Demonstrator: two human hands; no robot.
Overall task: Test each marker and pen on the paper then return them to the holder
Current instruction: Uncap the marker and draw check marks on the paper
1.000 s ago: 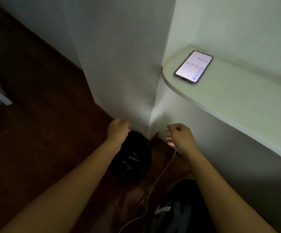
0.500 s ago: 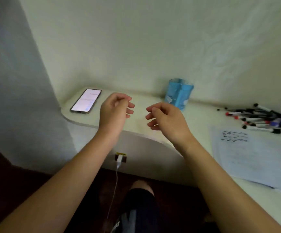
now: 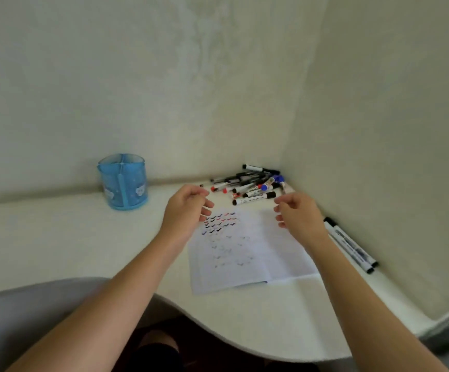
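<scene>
Item: pile of markers and pens (image 3: 252, 185), loose heap in desk (image 3: 56, 237) corner, just beyond paper (image 3: 247, 253).
Handling, judged: light, rigid, smooth barrels that likely roll; take at mid-barrel, cap pulled separately.
Two markers (image 3: 349, 244) lie apart along right wall.
Paper: thin, flat, top rows already ticked.
Holder (image 3: 122, 182): blue translucent, divided compartments, upright near back wall, left of pile; nothing seen standing in it.
Left hand (image 3: 184, 210), right hand (image 3: 299, 214): fingers loosely curled, holding nothing, above paper.
</scene>
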